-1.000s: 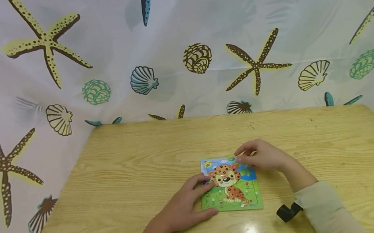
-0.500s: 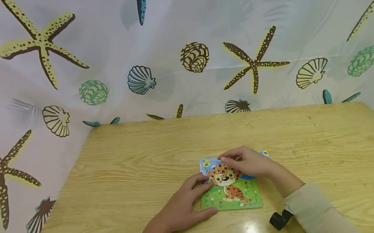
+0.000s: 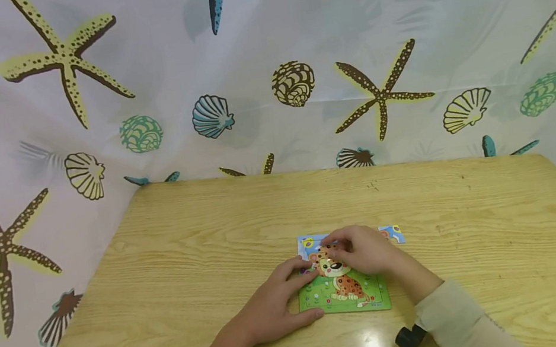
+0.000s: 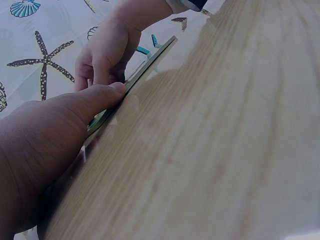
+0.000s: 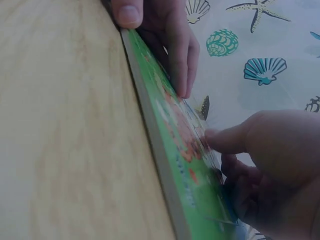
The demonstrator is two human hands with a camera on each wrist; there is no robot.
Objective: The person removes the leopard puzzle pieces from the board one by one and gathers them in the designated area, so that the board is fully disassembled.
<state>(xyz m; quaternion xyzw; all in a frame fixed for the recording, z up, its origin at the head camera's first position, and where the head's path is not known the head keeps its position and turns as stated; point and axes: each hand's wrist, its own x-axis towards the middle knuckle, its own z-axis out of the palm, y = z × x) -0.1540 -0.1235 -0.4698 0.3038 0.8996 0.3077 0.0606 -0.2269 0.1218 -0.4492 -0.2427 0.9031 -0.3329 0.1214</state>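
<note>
A square jigsaw puzzle (image 3: 347,298) with a cartoon leopard lies flat on the table. My left hand (image 3: 276,305) rests at its left side, two fingertips on the picture and the thumb at the near edge. Over the upper right of the board is my right hand (image 3: 367,251), thumb and index fingertips at the leopard's head. In the right wrist view the right thumb (image 5: 225,142) meets the puzzle surface (image 5: 175,160); whether a piece is pinched cannot be told. One loose puzzle piece (image 3: 395,233), blue with an ear, lies just right of the board, partly behind the right hand.
The wooden table (image 3: 201,239) extends around the puzzle. Behind it hangs a white curtain (image 3: 261,134) printed with starfish and shells. A small black device (image 3: 409,340) is at the right wrist.
My right hand has moved left from the board's upper right corner to the leopard's head. The loose piece now shows right of the board. My left hand has stayed in place.
</note>
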